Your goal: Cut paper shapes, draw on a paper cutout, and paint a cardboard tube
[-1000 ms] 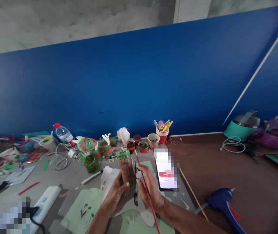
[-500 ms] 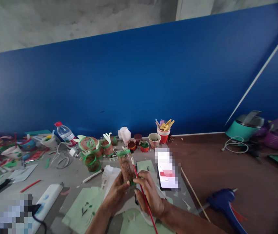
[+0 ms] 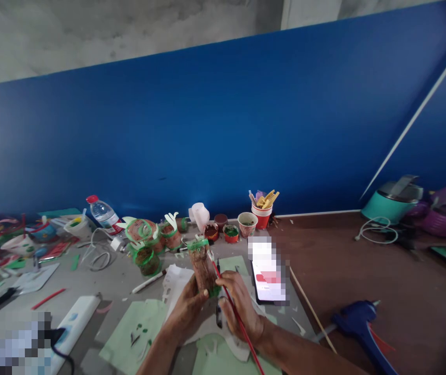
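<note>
My left hand [image 3: 187, 306] is wrapped round the lower part of a brown-painted cylinder [image 3: 202, 265] with green rims, tilted above the table. In my right hand [image 3: 242, 304] is a thin paintbrush with a red handle [image 3: 251, 345]. Its pale tip end lies against or very close to the cylinder's right side; actual contact I cannot make out. Beyond the cylinder stand a small cup of green paint [image 3: 231, 234] and a cup of dark red-brown paint [image 3: 211, 233]. White paper [image 3: 178, 278] lies under the hands.
Green-rimmed brown pots [image 3: 147, 260] stand left of the cylinder, near a water bottle [image 3: 103, 213]. A phone [image 3: 268, 286] lies right of my right hand, with a wooden stick [image 3: 311, 307] and a blue glue gun [image 3: 358, 320] farther right. A white power strip [image 3: 76, 325] is at lower left.
The paintbrush has shifted slightly: its tip end is a little higher and farther left, its handle end farther right. My left hand and the cylinder stay almost where they were.
</note>
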{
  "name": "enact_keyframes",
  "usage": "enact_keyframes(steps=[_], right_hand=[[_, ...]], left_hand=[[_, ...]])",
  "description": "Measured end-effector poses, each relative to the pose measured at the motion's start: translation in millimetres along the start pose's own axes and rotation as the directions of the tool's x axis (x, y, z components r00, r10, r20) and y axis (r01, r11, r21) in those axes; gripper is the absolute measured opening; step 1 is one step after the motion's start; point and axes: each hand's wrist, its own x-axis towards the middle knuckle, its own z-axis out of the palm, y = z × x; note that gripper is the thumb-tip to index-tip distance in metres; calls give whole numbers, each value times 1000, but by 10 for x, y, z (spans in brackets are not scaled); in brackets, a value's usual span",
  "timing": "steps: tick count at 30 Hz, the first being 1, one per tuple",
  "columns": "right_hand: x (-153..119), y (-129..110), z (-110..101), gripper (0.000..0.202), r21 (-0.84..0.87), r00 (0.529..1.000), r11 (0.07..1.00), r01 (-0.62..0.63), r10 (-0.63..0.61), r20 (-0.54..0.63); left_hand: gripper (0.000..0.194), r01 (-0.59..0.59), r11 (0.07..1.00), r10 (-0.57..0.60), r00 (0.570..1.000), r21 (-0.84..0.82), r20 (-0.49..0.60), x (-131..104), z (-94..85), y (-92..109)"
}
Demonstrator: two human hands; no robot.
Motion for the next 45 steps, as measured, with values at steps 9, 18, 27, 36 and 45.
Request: enact_keyframes(steps=[9, 18, 27, 36, 45], right_hand=[[43, -42, -40, 31, 5, 1000, 1000, -1, 1, -31], [50, -13, -7, 30, -5, 1000, 1000, 14, -14, -19], [81, -76, -43, 37, -17, 1000, 1000, 4, -4, -8], [83, -60, -45, 42, -120, 996, 990, 76, -69, 59], [89, -95, -62, 44, -60, 996, 996, 64, -61, 64]], left_hand=[[55, 12, 998, -11, 1000, -60, 6, 5, -7, -24], [55, 18, 997, -18, 1000, -75, -1, -1, -44, -46], [54, 22, 998, -23, 1000, -66, -18, -12, -10, -10], [58, 37, 998, -39, 999, -43, -29, 9, -62, -46], [52, 33, 997, -36, 999, -72, -37, -10, -53, -52]])
